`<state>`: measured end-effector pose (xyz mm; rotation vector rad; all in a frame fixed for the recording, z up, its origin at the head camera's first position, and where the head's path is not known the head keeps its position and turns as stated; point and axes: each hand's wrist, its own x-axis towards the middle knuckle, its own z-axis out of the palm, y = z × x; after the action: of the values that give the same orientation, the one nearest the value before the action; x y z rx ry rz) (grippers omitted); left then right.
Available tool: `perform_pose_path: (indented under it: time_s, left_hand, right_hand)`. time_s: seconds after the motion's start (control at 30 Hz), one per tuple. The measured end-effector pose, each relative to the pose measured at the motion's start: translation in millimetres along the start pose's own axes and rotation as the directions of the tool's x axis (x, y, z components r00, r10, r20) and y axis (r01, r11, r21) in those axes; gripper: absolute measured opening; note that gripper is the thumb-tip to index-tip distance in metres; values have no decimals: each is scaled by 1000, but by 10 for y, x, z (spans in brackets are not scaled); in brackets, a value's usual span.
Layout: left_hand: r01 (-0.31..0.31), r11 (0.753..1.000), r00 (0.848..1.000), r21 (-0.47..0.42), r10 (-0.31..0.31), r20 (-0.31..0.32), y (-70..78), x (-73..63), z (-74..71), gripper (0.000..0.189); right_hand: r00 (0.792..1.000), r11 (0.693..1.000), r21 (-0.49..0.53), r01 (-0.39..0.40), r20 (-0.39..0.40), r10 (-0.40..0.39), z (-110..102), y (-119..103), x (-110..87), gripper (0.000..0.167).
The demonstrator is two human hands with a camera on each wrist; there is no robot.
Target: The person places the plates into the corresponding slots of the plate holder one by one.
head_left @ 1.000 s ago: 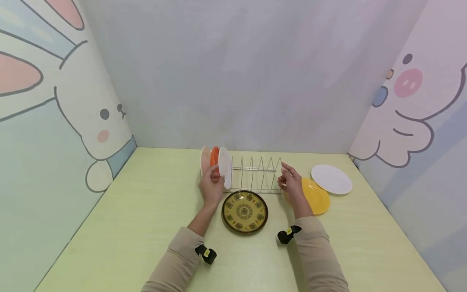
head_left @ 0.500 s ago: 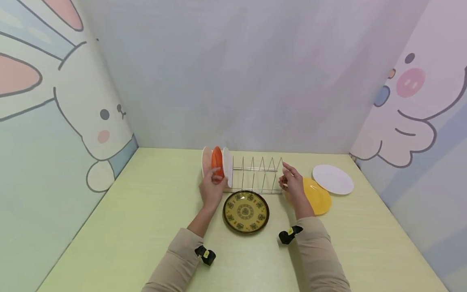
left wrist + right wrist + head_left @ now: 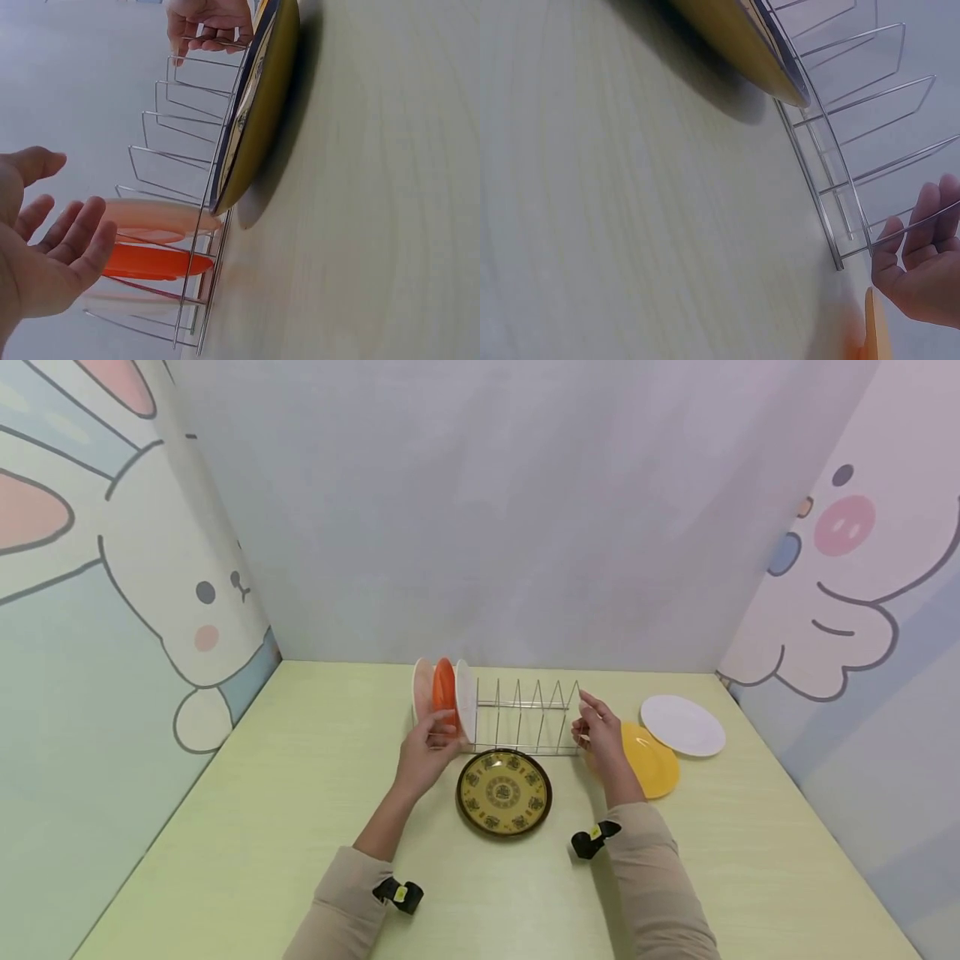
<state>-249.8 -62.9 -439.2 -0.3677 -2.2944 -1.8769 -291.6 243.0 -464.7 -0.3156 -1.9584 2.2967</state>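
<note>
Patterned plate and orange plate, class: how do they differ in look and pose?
The patterned plate is yellow-brown with dark motifs, while the orange plate shows no pattern. The patterned plate lies face up in front of the wire rack; the orange plate stands on edge in it. Both have a curved rim.

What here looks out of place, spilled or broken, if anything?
Nothing stands out: I see no spill or obvious damage. The orange plate stands on edge between two pale plates in the wire rack. The patterned plate, yellow plate and loose white plate lie outside it.
</note>
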Motion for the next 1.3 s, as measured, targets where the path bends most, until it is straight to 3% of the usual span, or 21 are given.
perform_pose_path:
  time_s: [0.13,0.27,0.4,0.67,0.97,1.17,1.3]
  left_hand:
    - [0,1000,988,-28,5,152,-23,-18,-101,48]
    - [46,999,959,-3,-43,279,-99,-7,-165,51]
    - [98,995,929,35,-104,354,-147,-1,-200,61]
    - [186,981,887,61,-194,419,-231,1,-201,74]
    - [272,957,829,99,-285,481,-248,24,-144,69]
    - [301,950,804,85,-301,513,-349,53,-86,68]
    - [326,939,799,106,-334,500,-364,52,-41,67]
  right_hand:
    - [1000,1000,3,-2,-4,2,1,-8,-2,41]
    - [1000,1000,14,-11,-5,11,-1,-11,0,41]
    - [1000,1000,14,-13,-8,13,1,-12,0,41]
    - [999,999,35,-34,-8,34,5,-12,-4,44]
    - [1000,999,46,-27,0,27,-4,-19,-5,44]
    - [1000,998,56,-30,1,30,-1,-11,-6,44]
    - [1000,998,59,-25,-1,25,0,-10,-3,44]
